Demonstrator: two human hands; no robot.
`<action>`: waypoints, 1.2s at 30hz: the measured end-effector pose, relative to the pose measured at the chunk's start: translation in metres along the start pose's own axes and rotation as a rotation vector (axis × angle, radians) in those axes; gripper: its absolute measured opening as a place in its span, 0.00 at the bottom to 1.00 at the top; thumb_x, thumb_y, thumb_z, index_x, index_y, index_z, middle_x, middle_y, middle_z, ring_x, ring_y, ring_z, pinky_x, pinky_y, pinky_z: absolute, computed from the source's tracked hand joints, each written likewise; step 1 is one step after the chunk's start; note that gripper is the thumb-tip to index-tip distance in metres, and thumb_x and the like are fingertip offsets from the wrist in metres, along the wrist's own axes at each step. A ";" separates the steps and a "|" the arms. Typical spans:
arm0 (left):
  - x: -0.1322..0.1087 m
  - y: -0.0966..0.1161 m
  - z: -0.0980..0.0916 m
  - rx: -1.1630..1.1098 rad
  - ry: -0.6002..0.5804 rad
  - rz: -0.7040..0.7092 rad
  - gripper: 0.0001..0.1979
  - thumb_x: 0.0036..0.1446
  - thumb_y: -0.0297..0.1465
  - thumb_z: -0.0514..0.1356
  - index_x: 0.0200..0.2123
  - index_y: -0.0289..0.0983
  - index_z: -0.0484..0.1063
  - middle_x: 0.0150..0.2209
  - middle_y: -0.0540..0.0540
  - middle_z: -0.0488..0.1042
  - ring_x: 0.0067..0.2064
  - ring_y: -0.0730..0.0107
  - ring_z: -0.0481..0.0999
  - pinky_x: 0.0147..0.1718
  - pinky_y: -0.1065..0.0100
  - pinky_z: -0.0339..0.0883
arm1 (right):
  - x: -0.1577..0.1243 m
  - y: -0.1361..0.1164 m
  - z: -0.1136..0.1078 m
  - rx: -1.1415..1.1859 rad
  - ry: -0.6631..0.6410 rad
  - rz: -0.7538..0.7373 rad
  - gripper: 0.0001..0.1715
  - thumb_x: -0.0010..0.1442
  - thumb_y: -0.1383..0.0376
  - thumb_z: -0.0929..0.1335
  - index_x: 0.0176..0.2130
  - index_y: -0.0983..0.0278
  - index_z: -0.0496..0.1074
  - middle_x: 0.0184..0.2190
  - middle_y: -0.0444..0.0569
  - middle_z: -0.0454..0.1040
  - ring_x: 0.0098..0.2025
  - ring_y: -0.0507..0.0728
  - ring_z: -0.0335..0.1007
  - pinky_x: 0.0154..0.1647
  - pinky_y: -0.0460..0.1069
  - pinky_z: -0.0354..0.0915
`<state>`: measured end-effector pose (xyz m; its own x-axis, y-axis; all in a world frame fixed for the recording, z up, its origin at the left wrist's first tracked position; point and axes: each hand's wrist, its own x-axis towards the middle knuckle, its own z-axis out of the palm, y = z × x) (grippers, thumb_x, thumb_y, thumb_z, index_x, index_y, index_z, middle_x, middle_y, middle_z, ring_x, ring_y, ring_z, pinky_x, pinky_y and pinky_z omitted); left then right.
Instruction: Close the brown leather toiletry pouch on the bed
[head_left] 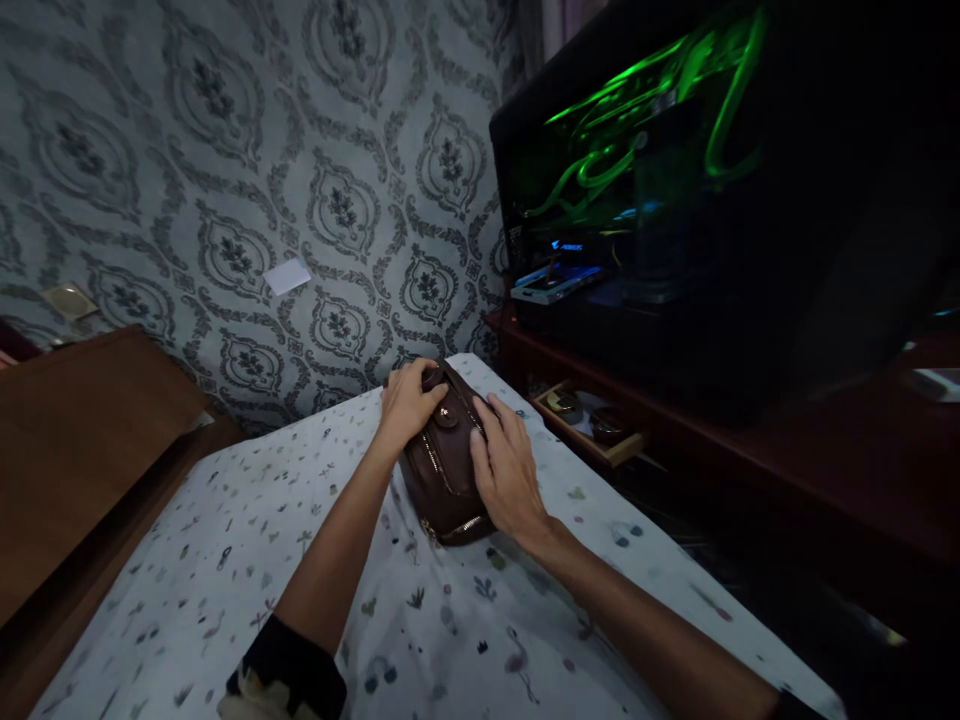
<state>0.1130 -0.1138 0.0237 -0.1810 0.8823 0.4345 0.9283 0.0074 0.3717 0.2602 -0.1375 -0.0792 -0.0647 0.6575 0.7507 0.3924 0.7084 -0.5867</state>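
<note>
A small dark brown leather bag (450, 470) with gold-coloured zips and a round snap tab lies on a printed white bedsheet (442, 630). My left hand (409, 402) is closed over its upper left edge, the thumb by the snap tab and the other fingertips partly hidden. Along the right side of the bag rests my right hand (511, 470), fingers stretched out and thumb apart, touching the leather. Both zips that show near the front appear closed.
To the right, a dark cabinet holds a computer case (637, 180) with green lit tubing. Below it an open drawer (592, 425) contains small round items. A brown wooden board (90, 430) stands at left. Patterned wallpaper (337, 210) bears a white card (287, 276).
</note>
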 end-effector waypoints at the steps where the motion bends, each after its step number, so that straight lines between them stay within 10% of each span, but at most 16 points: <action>1: 0.000 0.001 0.000 0.000 0.003 0.000 0.15 0.57 0.32 0.62 0.49 0.42 0.74 0.48 0.45 0.77 0.50 0.54 0.71 0.50 0.56 0.64 | 0.000 0.000 0.000 -0.003 0.001 0.001 0.27 0.73 0.59 0.54 0.65 0.63 0.62 0.63 0.60 0.64 0.65 0.64 0.60 0.64 0.64 0.60; 15: 0.005 -0.012 0.004 -0.144 0.082 -0.006 0.13 0.58 0.33 0.60 0.47 0.42 0.76 0.41 0.47 0.78 0.43 0.61 0.74 0.45 0.62 0.67 | 0.008 -0.005 0.001 -0.273 0.035 -0.233 0.22 0.70 0.68 0.58 0.60 0.64 0.68 0.62 0.60 0.67 0.63 0.64 0.59 0.63 0.63 0.55; 28: 0.037 -0.074 -0.014 -0.442 0.096 -0.017 0.11 0.49 0.33 0.64 0.37 0.36 0.73 0.30 0.50 0.75 0.34 0.69 0.73 0.37 0.69 0.65 | 0.003 -0.010 -0.005 -0.299 -0.078 -0.316 0.32 0.63 0.48 0.67 0.62 0.57 0.67 0.64 0.61 0.61 0.67 0.70 0.53 0.65 0.70 0.48; 36: 0.039 -0.077 -0.012 -0.385 0.129 -0.028 0.06 0.53 0.33 0.61 0.27 0.37 0.70 0.24 0.52 0.70 0.31 0.71 0.69 0.33 0.72 0.61 | 0.002 -0.012 -0.005 -0.248 -0.064 -0.346 0.25 0.64 0.51 0.69 0.58 0.54 0.72 0.65 0.60 0.60 0.67 0.70 0.53 0.64 0.70 0.50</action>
<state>0.0306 -0.0858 0.0222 -0.2668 0.8178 0.5098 0.7375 -0.1673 0.6543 0.2603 -0.1458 -0.0689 -0.2849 0.4120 0.8655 0.5458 0.8120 -0.2069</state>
